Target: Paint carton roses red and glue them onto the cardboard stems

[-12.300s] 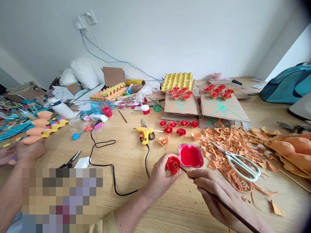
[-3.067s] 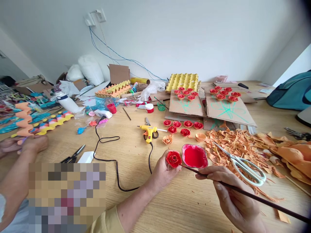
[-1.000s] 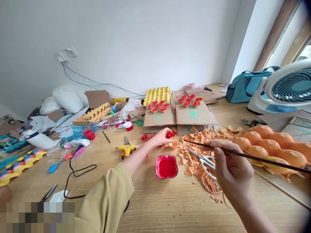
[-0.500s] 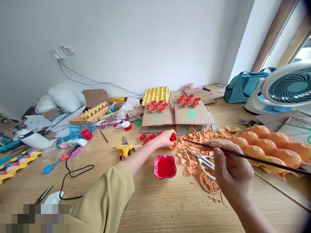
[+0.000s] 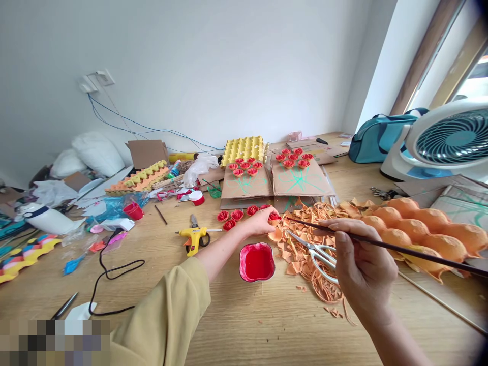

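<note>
The left hand (image 5: 264,222), half-curled at a red, petalled papery rose (image 5: 275,216), hold unclear, probably needed lightness; the right hand (image 5: 362,256) pinched a thin dark-brown brush (image 5: 419,253).

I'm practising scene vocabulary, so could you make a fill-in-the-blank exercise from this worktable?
1. The person's ____ hand holds the paintbrush.
2. The paint in the bowl is ____.
3. The glue gun is mostly ____.
4. The teal bag stands next to a white electric ____.

Missing words: right; red; yellow; fan.
</note>
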`<state>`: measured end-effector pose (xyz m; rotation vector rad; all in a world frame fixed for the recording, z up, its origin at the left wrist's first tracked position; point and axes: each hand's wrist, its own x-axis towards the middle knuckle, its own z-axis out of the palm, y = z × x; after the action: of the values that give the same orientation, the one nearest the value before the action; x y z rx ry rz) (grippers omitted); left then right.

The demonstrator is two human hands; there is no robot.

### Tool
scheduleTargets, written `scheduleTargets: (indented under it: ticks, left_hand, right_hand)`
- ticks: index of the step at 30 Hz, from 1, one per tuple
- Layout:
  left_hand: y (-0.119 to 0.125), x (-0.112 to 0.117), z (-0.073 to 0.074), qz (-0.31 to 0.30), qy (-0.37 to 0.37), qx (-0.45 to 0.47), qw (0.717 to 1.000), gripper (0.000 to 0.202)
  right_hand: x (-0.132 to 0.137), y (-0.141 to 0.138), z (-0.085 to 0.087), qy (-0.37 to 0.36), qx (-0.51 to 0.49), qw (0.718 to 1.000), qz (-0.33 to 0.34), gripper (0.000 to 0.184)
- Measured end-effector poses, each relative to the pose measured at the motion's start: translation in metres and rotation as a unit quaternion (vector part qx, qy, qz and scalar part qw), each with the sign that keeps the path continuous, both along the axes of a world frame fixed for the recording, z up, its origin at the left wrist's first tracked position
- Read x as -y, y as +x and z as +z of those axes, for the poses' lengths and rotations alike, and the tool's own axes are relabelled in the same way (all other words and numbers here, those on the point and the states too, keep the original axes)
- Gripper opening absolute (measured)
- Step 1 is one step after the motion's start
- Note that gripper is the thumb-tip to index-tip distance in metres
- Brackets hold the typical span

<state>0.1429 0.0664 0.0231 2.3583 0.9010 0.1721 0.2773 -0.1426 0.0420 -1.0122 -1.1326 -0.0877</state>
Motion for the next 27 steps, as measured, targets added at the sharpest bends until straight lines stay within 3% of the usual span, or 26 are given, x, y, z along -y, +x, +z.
scheduleTargets:
  ticks: [10, 21, 27]
  left_hand:
    - [-0.004, -0.021, 0.000, 0.043, 0.037, -0.035, 0.998, 0.048]
    - [0.001, -0.019, 0.011, -0.040, 0.164, -0.203, 0.964, 0.051]
    - [0.000, -0.014, 0.014, -0.063, 0.195, -0.239, 0.949, 0.051]
  right_hand:
    - [0.001, -0.001, -0.001, 0.008, 0.004, 1.000, 0.010, 0.011]
    - [0.003, -0.002, 0.006, 0.022, 0.033, 0.999, 0.010, 0.016]
    - [0.004, -0.003, 0.009, 0.031, 0.053, 0.998, 0.000, 0.018]
